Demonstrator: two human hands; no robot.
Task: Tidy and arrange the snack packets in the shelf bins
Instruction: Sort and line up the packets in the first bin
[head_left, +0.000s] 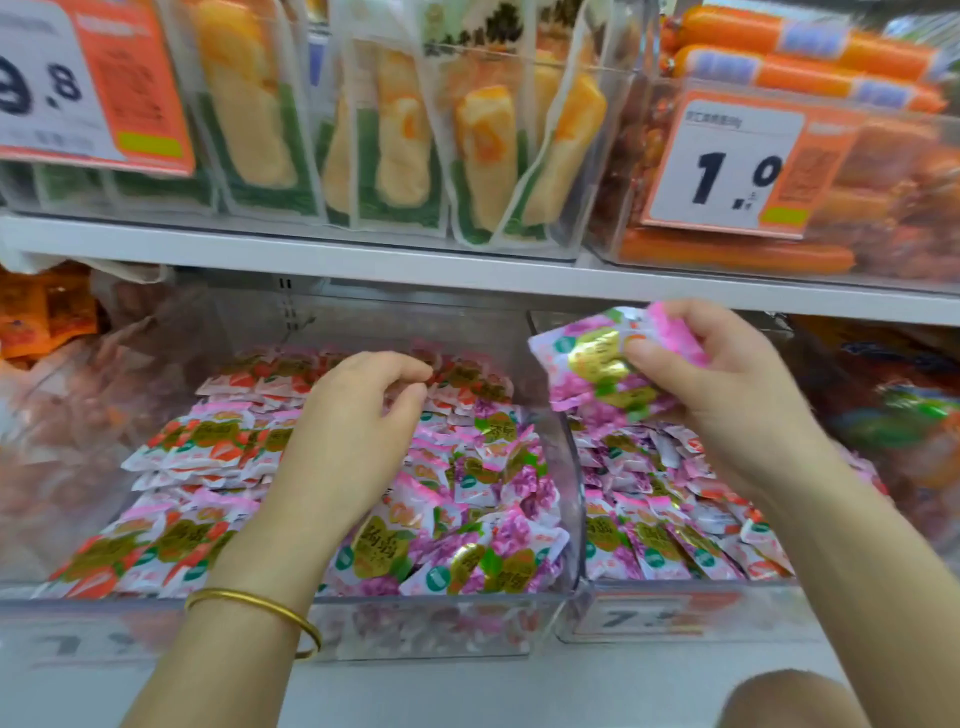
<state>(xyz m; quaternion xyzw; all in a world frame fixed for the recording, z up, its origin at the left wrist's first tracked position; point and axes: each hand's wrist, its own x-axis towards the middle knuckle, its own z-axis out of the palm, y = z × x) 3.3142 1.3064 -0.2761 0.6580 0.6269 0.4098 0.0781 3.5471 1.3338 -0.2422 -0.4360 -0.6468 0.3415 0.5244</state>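
Note:
A clear shelf bin (563, 457) holds small snack packets: red-and-gold ones (208, 447) in rows on its left, pink-purple ones (478, 493) heaped on its right. My left hand (353, 431) hovers over the middle of this bin, fingers curled with thumb and forefinger close together; nothing is plainly held. My right hand (727, 395) grips a small bunch of pink-purple packets (608, 358) above the wall between this bin and the neighbouring clear bin (675, 608), which is also filled with pink-purple packets.
The white shelf board (363, 260) above carries bins of yellow-green packs (395, 140) and orange sausages (779, 67) with price tags. More bins of orange and reddish goods flank both sides. A gold bangle (260, 608) is on my left wrist.

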